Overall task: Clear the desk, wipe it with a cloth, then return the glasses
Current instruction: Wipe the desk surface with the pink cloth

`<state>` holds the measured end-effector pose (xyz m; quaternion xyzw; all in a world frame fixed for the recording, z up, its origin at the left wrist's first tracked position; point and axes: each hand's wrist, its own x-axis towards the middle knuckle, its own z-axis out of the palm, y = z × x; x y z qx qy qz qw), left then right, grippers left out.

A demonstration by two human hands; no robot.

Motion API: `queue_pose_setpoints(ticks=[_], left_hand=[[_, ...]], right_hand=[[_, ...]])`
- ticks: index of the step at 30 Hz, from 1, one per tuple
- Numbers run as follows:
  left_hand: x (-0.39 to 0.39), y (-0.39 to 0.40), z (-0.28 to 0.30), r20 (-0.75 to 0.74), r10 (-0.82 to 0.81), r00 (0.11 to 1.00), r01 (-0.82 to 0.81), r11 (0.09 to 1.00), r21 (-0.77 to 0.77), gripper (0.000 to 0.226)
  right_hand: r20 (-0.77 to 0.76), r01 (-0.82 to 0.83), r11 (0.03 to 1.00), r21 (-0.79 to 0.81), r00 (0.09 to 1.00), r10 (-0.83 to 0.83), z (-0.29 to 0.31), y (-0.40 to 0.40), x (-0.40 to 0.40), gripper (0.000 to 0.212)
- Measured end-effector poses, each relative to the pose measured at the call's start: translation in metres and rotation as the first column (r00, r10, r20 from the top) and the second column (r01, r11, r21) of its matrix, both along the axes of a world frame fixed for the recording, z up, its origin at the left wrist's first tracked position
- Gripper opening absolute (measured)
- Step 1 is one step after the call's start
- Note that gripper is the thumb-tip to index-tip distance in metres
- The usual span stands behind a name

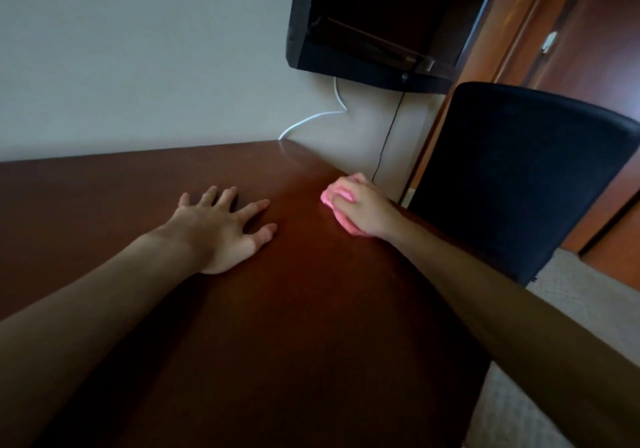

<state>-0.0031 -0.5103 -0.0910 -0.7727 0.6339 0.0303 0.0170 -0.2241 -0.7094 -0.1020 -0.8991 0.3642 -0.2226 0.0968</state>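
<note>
The dark reddish-brown wooden desk [114, 198] fills the lower left of the head view. My left hand [221, 226] lies flat on it with the fingers spread, holding nothing. My right hand [363, 208] presses a bunched pink cloth [337, 213] onto the desk close to its right edge, fingers curled over the cloth. Most of the cloth is hidden under the hand. No glasses are in view.
A black chair back [519, 177] stands just beyond the desk's right edge. A dark wall-mounted screen [381, 14] hangs above, with a white cable [311, 118] and a black cable [388, 132] running down the wall. Wooden door panels [571, 32] are at the right; carpet [571, 309] lies below.
</note>
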Motion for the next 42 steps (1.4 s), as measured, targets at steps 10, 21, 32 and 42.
queue_pose_setpoints(ticks=[10,21,32,42], left_hand=[[-0.027,0.060,0.027,0.182,0.170,0.969,-0.154,0.983,-0.098,0.077],[-0.036,0.229,0.003,0.018,0.219,0.976,-0.217,0.973,-0.075,0.074],[-0.028,0.232,0.012,0.027,0.181,0.983,-0.179,0.983,-0.045,0.074],[0.015,0.196,-0.004,-0.042,0.211,0.976,-0.212,0.977,-0.010,0.081]], right_hand=[[0.027,0.205,0.971,0.123,0.977,-0.210,0.008,0.103,-0.035,0.029],[-0.048,0.188,0.979,0.086,0.982,-0.184,0.007,0.243,-0.013,0.029],[-0.106,0.012,1.000,0.016,0.994,-0.010,0.003,0.248,0.034,0.023],[-0.004,-0.029,0.999,0.023,1.000,0.029,-0.003,0.186,0.117,0.024]])
